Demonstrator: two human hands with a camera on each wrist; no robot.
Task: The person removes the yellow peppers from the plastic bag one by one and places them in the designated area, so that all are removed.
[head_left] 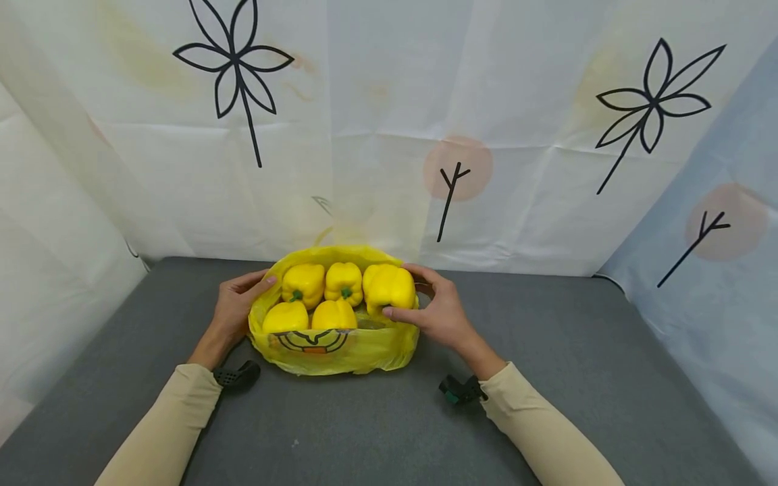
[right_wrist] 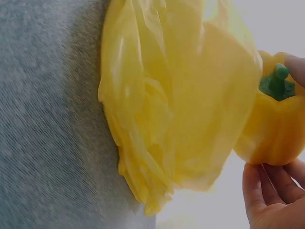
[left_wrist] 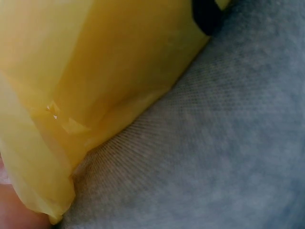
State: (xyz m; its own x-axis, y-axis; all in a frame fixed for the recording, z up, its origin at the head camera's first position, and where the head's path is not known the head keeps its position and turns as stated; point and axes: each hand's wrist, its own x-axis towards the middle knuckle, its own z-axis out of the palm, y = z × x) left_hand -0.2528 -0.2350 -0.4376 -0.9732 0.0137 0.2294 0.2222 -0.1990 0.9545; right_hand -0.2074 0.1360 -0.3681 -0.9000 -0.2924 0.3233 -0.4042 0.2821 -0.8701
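A yellow plastic bag (head_left: 340, 354) lies with its mouth spread wide, several yellow bell peppers (head_left: 334, 315) inside it. My left hand (head_left: 234, 307) pinches the bag's left rim, thumb over the edge and fingers behind. At the bag's right end, my right hand (head_left: 446, 310) grips a bell pepper (head_left: 389, 287) between thumb and fingers. That pepper's green stem (right_wrist: 281, 72) shows in the right wrist view, where the pepper sits at the bag's rim. Yellow plastic fills much of the left wrist view, with only a bit of finger (left_wrist: 21, 210) at its lower left.
A dark grey table (head_left: 340, 432) carries the bag near its back edge. White cloth (head_left: 377, 101) with flower and twig drawings hangs behind, and more cloth (head_left: 717, 324) stands at the right side. Each wrist bears a black strapped device (head_left: 240, 376).
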